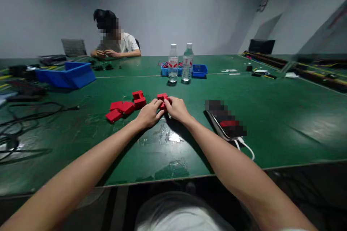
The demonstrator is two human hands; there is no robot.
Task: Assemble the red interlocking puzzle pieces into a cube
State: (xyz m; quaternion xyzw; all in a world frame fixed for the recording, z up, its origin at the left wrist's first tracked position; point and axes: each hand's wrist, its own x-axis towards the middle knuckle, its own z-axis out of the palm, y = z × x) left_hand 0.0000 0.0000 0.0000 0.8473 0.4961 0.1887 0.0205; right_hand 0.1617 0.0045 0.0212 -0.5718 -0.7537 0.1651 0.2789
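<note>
Between my two hands is a red block [162, 97] with a notch, on or just above the green table [187, 162]. My left hand [149, 113] grips it from the left, fingers bent around its side. From the right, my right hand [177, 108] pinches the same block with thumb and fingers. Just left of my hands stands another notched red block [139, 99]. Farther left, several red blocks [127, 107] lie close together, touching. My fingers cover the lower part of the held block.
Right of my hands lies a phone [226, 121] with a white cable [248, 147]. Two water bottles [172, 65] stand before small blue trays [200, 71]. A large blue bin [66, 75] and black cables [32, 110] are left. Across the table sits a person [127, 45].
</note>
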